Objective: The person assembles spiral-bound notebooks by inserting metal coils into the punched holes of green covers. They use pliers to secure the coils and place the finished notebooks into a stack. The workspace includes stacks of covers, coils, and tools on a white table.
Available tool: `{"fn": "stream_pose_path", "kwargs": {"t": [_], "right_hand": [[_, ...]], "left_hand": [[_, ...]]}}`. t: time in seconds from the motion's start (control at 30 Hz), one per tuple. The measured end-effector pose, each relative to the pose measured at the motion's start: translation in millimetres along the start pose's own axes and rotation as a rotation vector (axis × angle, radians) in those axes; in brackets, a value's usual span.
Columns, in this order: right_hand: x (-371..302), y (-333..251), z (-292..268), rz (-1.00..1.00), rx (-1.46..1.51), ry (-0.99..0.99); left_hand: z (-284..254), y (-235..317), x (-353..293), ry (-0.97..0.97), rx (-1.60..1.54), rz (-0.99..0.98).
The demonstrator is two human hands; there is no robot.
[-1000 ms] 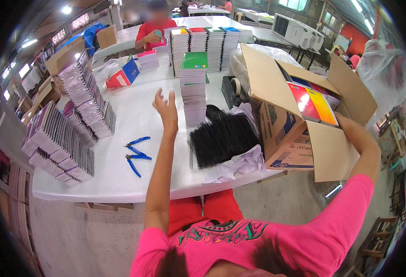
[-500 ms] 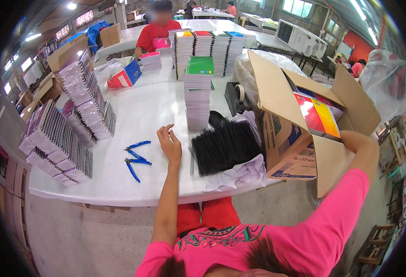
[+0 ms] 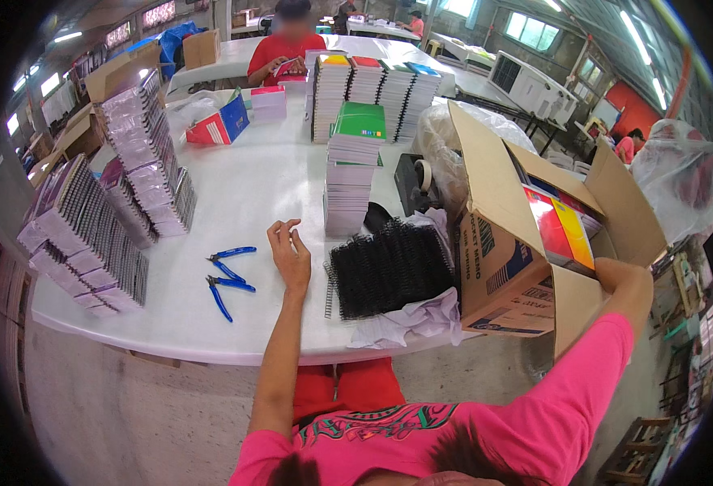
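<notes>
Nearer the front edge of the counter [image 3: 170,324] than a second ago, the left hand [image 3: 290,255] has drawn back, while the right forearm [image 3: 627,283] stays bent into the carton [image 3: 498,283]. Red and yellow notebooks [image 3: 563,231] lie inside that carton, with the right wrist just beside them; the right hand is hidden, so I cannot tell its grip. Reaching into the carton looks to be the step in hand; drawing anything out would call for a firm hold and room past the raised flaps. Empty, its fingers loosely curled, the left hand is between two blue-handled cutters [image 3: 231,283] and black spiral coils [image 3: 389,267]. Crumpled white paper [image 3: 413,317] lies by the coils. Farther out, a green-topped stack [image 3: 352,170] stands, and a co-worker [image 3: 271,53] is across the counter.
</notes>
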State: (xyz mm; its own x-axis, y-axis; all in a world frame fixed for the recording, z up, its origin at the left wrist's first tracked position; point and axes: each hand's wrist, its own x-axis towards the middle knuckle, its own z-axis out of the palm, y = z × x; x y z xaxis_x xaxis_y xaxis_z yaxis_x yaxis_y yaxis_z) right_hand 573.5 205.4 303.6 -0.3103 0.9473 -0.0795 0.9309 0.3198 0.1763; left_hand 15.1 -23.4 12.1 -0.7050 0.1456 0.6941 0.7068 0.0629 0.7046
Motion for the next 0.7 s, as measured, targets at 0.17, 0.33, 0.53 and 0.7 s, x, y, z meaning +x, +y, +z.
{"fn": "stream_pose_path", "kwargs": {"t": [0.17, 0.33, 0.53, 0.7], "right_hand": [[4, -2, 2, -0.001, 0.011, -0.012], [5, -3, 4, 0.009, 0.017, -0.017], [7, -5, 5, 0.009, 0.029, -0.014], [7, -5, 4, 0.018, 0.028, -0.015]], "left_hand": [[0, 2, 0, -0.014, -0.02, -0.038], [-2, 6, 0, -0.058, -0.002, -0.048], [-1, 5, 0, -0.073, -0.009, -0.032], [0, 11, 1, -0.076, -0.036, -0.061]]}}
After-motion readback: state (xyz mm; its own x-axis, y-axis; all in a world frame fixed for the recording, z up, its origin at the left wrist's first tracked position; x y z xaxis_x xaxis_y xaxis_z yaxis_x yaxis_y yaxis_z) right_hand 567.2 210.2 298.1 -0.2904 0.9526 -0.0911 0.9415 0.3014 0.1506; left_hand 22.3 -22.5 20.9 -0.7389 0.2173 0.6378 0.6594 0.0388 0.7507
